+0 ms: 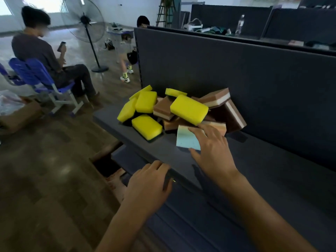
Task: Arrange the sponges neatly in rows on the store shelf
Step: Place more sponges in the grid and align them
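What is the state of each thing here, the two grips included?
Yellow sponges: heaped, not in rows.
Brown sponges: heaped, some leaning on the back panel.
Blue sponge: at the heap's near edge, pinched.
Right grip: pinches the blue sponge.
Left grip: rests on the shelf edge, fingers curled.

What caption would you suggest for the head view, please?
Right hand holds a pale blue sponge beside the jumbled pile; left hand holds the shelf edge.
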The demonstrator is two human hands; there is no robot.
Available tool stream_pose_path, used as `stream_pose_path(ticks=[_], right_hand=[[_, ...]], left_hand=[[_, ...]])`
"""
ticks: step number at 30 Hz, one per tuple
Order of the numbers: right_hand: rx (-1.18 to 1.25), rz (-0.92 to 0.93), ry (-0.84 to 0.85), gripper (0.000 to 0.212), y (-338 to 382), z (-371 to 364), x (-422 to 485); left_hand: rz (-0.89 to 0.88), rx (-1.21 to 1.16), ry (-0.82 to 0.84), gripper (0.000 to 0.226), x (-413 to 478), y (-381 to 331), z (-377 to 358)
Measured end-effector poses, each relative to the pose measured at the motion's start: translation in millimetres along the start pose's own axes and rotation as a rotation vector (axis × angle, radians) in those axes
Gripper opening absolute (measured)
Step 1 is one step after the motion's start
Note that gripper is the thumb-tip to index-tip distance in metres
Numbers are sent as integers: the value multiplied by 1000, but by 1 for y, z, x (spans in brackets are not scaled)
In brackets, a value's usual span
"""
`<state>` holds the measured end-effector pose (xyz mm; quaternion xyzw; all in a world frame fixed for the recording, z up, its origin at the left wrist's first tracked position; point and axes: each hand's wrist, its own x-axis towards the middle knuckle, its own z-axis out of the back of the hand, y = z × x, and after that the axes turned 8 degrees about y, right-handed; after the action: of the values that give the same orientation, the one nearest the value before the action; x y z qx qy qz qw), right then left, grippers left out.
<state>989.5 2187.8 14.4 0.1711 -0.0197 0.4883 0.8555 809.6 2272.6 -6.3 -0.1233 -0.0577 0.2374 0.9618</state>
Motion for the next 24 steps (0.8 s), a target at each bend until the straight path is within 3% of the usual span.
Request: stream_pose_path(ticks=[8,12,19,24], right_hand=[[-69,-66,-6,49,-14,1,18],[11,-77,84,56,-27,19,6],[69,-138,143,48,-40,35,-20],[78,-204,94,48,-35,29,-16]], left_hand=[[-31,-62,-40,35,45,8,0],[-35,-47,-138,38,70,3,-2],[-148,-56,-265,75,114,-2,7],[-315,123,-169,90,161,3,21]])
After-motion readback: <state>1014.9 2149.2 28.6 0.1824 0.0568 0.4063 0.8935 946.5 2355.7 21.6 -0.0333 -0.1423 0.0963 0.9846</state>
